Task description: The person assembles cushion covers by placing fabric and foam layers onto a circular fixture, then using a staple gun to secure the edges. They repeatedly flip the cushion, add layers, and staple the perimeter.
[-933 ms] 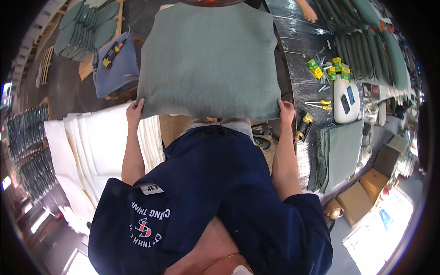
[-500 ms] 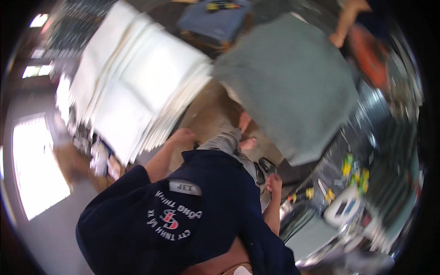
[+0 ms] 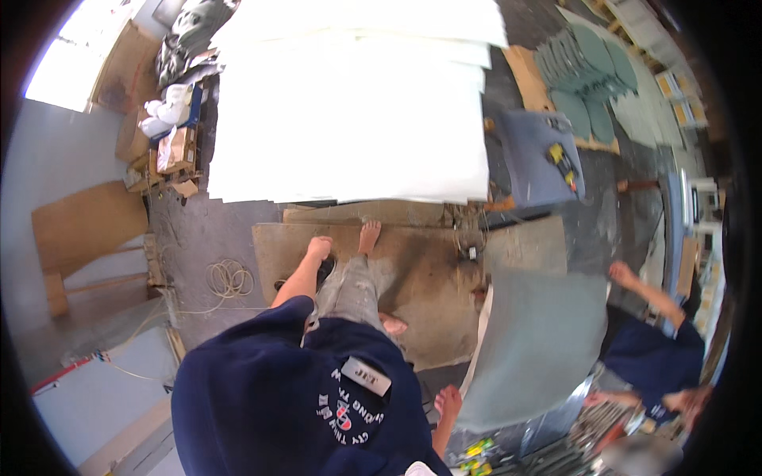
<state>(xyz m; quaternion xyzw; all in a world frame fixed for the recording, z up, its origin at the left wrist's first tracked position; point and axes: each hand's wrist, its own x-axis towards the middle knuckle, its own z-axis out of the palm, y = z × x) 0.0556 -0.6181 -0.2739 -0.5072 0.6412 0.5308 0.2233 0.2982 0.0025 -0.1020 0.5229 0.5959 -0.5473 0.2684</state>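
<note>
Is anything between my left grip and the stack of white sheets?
Nothing visible is: the way from your left grip to the near edge of the stack of white sheets looks open. The brown board lies below, underfoot, and your forward bare foot is off to the right.

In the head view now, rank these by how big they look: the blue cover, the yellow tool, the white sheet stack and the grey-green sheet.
Largest to smallest:
1. White sheet stack, cut off by the top edge
2. Grey-green sheet
3. Blue cover
4. Yellow tool
</note>
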